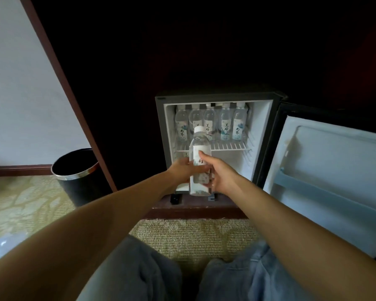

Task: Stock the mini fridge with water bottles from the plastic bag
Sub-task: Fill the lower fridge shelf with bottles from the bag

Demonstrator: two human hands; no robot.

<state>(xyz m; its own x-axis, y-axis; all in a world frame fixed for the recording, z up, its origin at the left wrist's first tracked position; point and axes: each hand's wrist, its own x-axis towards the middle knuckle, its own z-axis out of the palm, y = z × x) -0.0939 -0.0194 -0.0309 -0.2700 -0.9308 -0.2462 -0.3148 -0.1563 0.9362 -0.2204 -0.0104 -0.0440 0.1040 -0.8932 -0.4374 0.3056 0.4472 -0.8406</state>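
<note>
Inside a dark cabinet (pixel 122 88) the fridge (pixel 160 135) stands open, its shelf (pixel 230 146) holding a row of bottles (pixel 225 122). The left hand (pixel 181 169) and right hand (pixel 220 175) both grip one upright bottle (pixel 199 146); it probably goes under the shelf next.

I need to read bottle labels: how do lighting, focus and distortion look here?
Head view: the cabinet is nearly black, the mini fridge interior bright; the bottle in the left hand and right hand is soft, label unreadable; wide-angle stretch enlarges the forearms.

Six water bottles (pixel 199 148), one fridge (pixel 263 127), one bin (pixel 80 187)
</note>
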